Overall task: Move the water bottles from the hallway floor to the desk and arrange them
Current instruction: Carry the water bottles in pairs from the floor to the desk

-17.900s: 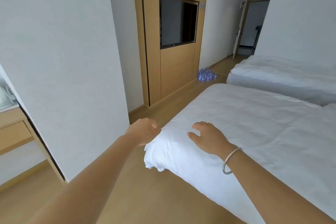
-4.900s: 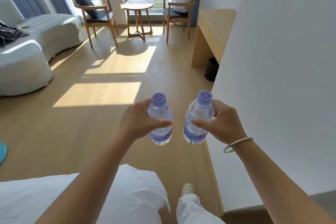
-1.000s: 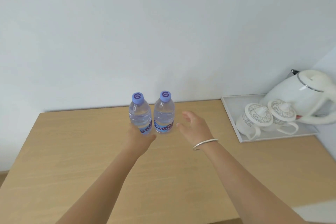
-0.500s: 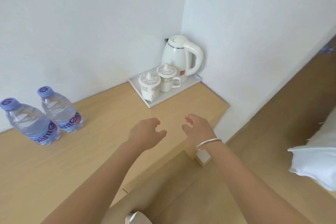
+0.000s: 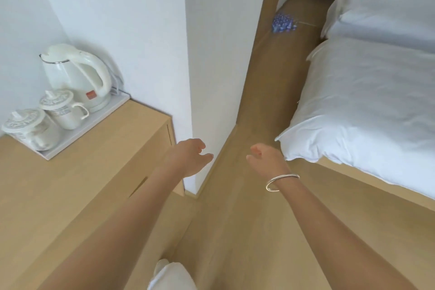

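Note:
A cluster of blue-capped water bottles [image 5: 283, 22] stands far off on the hallway floor, beside the wall. The wooden desk [image 5: 58, 190] fills the lower left; the two bottles set on it are out of view. My left hand [image 5: 188, 156] hangs empty past the desk's right end with fingers loosely curled and apart. My right hand [image 5: 266, 160], with a silver bangle on the wrist, is also empty and open over the floor.
A white tray [image 5: 77, 134] on the desk carries a white kettle [image 5: 75, 75] and two lidded cups [image 5: 42, 120]. A white wall corner [image 5: 188, 77] juts out ahead. Two white beds [image 5: 367, 106] line the right side of the wooden-floored passage [image 5: 259, 92].
The view has swung right, away from the desk toward the hallway. The two placed bottles have left the view and the floor bottles have come into sight. Both hands stay empty.

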Demonstrator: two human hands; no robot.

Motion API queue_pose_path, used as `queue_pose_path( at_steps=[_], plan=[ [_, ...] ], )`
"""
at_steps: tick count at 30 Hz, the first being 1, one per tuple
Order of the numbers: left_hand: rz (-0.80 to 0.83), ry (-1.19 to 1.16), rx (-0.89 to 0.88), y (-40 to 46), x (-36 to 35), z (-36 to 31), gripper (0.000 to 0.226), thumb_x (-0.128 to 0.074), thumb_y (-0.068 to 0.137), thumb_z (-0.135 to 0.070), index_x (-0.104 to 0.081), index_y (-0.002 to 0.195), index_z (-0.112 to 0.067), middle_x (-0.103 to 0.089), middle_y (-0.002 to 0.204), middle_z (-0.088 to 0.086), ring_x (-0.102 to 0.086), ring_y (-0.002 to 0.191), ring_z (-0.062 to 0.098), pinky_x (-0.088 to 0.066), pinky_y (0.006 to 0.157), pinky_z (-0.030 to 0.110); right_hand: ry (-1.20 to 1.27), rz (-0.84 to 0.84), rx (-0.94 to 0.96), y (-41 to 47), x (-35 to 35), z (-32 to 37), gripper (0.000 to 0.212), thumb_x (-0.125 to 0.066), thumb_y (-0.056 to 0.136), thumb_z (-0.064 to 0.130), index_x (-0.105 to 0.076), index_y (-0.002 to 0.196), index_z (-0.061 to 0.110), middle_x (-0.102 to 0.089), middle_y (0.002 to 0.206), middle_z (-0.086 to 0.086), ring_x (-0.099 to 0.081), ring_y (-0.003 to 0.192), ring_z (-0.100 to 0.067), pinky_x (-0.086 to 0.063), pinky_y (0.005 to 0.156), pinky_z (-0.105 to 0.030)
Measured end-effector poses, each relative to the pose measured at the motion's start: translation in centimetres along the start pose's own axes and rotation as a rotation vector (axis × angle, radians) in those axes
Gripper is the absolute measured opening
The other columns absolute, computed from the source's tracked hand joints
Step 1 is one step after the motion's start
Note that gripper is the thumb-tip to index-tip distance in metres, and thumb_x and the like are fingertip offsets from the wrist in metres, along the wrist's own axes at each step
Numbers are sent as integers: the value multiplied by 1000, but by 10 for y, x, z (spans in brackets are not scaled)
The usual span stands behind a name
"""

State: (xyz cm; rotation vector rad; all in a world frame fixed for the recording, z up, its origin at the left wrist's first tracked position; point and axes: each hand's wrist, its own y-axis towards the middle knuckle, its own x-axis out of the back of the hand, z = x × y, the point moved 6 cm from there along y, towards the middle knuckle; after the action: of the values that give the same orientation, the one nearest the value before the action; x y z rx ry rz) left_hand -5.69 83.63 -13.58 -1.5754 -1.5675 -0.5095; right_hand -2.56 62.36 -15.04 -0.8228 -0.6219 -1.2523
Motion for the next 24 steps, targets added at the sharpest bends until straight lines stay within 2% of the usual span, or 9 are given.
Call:
queue_pose_path(
  at_steps=[3,10,14,16,18,20,24],
  plan=[
    [38,50,-43,21,-18,-30,46,-58,85,-44,-54,126,-25,-57,124,-9,-55,109,13,-43,86,27,42,-47,-39,10,21,-28,37,-55,88,28,-56,123,15,-60,123,-2,-56,110,-20,-44,92,-31],
    [94,106,-146,109,-39,-97,43,-57,86,-46,-55,122,-24,-57,118,-10,-55,106,13,-42,86,26,95,-88,-123,72,52,-70,34,-53,89,25,-57,121,13,-60,122,-4,-55,112,-22,-43,95,-33],
    [109,131,-178,177,-41,-132,25,-55,86,-45,-56,101,-25,-58,104,-8,-54,92,13,-41,80,25,111,-112,-155,134,80,-84,34,-53,90,23,-56,122,11,-59,123,-6,-54,113,-22,-42,96,-32],
    [117,141,-183,215,-38,-152,21,-55,87,-43,-54,96,-24,-59,103,-7,-56,92,14,-41,78,24,120,-140,-162,169,99,-89,31,-54,90,23,-58,118,10,-60,119,-6,-54,112,-22,-42,93,-30],
    [130,142,-199,252,-36,-172,27,-55,87,-42,-58,105,-22,-58,105,-9,-56,98,14,-39,80,23,133,-162,-173,204,116,-94,30,-54,89,23,-59,116,10,-61,117,-5,-54,112,-23,-42,93,-31],
    [141,149,-220,287,-34,-194,34,-54,88,-42,-57,116,-23,-56,110,-11,-54,102,12,-38,84,22,133,-176,-182,236,131,-97,34,-54,90,25,-56,121,12,-60,121,-3,-52,116,-19,-40,96,-29],
    [172,161,-267,346,-38,-237,40,-53,89,-40,-54,124,-22,-55,119,-8,-52,108,13,-39,89,24,145,-183,-190,292,154,-104,37,-51,92,27,-52,126,14,-63,119,-3,-49,119,-16,-37,96,-25]
  ],
)
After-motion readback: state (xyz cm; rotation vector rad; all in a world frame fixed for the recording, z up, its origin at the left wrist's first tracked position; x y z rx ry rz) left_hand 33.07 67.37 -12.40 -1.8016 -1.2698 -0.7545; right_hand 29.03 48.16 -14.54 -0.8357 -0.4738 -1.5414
